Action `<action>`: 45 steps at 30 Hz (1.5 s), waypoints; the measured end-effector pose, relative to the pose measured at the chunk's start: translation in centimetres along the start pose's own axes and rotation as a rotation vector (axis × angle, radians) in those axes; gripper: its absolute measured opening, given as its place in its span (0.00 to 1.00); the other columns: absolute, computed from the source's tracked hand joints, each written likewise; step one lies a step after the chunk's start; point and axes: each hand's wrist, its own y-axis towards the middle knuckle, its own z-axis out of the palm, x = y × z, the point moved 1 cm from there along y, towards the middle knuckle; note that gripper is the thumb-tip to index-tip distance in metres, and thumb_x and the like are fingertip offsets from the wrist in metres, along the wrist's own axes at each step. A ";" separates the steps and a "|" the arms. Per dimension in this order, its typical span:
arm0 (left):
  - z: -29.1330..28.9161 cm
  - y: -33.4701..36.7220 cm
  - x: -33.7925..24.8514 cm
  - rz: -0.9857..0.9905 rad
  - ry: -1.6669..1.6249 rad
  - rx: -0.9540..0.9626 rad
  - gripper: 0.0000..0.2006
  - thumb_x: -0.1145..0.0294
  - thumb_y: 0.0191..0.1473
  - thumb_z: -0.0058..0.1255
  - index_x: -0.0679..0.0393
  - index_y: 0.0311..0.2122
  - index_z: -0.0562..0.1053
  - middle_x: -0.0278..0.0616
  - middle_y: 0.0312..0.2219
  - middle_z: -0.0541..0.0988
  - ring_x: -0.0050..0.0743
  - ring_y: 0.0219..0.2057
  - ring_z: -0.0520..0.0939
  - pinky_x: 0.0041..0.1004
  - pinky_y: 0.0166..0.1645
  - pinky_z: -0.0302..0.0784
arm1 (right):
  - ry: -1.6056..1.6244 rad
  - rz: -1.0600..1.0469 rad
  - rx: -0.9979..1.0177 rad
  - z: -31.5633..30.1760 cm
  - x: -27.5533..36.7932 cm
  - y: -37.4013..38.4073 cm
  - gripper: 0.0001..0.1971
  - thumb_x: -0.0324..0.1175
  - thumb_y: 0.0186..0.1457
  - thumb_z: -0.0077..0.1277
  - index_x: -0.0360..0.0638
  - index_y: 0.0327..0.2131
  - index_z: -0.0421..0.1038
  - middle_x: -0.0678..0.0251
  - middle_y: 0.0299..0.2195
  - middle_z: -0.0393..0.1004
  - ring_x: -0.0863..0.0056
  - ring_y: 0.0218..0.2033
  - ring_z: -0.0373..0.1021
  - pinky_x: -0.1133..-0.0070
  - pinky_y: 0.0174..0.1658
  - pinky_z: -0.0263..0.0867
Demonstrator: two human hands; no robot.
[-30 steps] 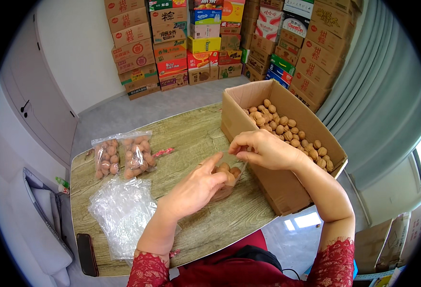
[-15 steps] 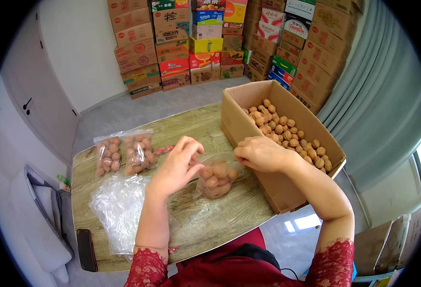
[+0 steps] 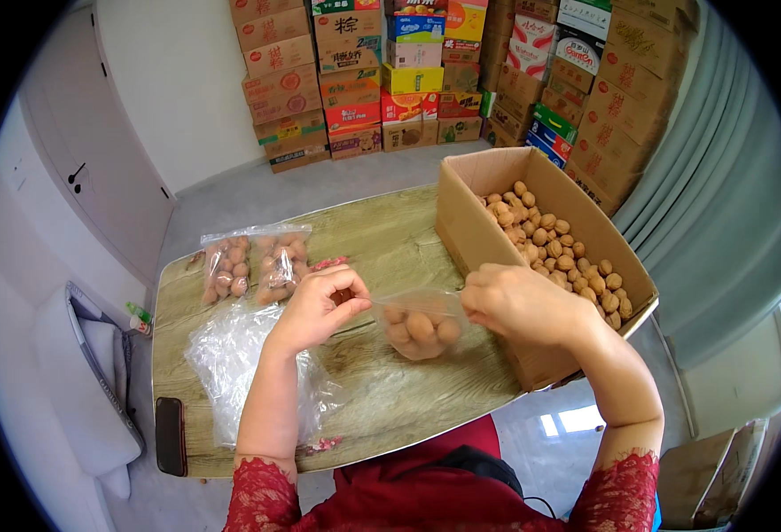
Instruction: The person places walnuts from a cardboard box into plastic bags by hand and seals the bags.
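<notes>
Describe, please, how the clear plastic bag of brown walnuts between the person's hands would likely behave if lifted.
The clear plastic bag would probably be floppy, since its film looks thin and see-through. The round brown walnuts would likely shift and sag, as they lie clustered inside it.

Seemingly a storeroom, perhaps in a home: tall carton stacks (image 3: 277, 93), curtain (image 3: 736, 186), door (image 3: 98, 124).

I can make out red print on the brown cartons (image 3: 281, 93) across the room, bold dark characters on another carton (image 3: 348, 25), and lettering on a black-and-white box (image 3: 578, 51) and the red-and-white box (image 3: 530, 58) beside it.
</notes>
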 end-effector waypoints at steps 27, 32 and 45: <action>1.8 -0.7 -0.3 0.160 -0.003 -0.055 0.03 0.78 0.52 0.59 0.62 0.32 0.75 0.37 0.30 0.76 0.28 0.33 0.81 0.26 0.40 0.77 | 0.465 0.449 -0.790 8.3 3.9 -3.1 0.05 0.19 0.51 0.58 0.36 0.32 0.74 0.63 0.29 0.74 0.73 0.26 0.74 0.79 0.30 0.70; 2.1 -0.5 -0.5 0.178 0.058 -0.074 0.03 0.76 0.51 0.59 0.60 0.31 0.75 0.38 0.30 0.76 0.32 0.34 0.81 0.28 0.40 0.76 | 0.410 0.441 -0.773 8.5 3.4 -3.0 0.05 0.19 0.50 0.58 0.36 0.31 0.73 0.63 0.28 0.73 0.72 0.26 0.72 0.78 0.30 0.68; 2.8 -0.1 -1.6 0.235 0.231 -0.101 0.05 0.75 0.48 0.62 0.59 0.30 0.76 0.35 0.28 0.76 0.34 0.33 0.78 0.32 0.42 0.72 | 0.217 0.354 -0.769 8.3 3.3 -2.2 0.06 0.25 0.47 0.61 0.41 0.28 0.72 0.64 0.27 0.73 0.61 0.31 0.72 0.69 0.33 0.68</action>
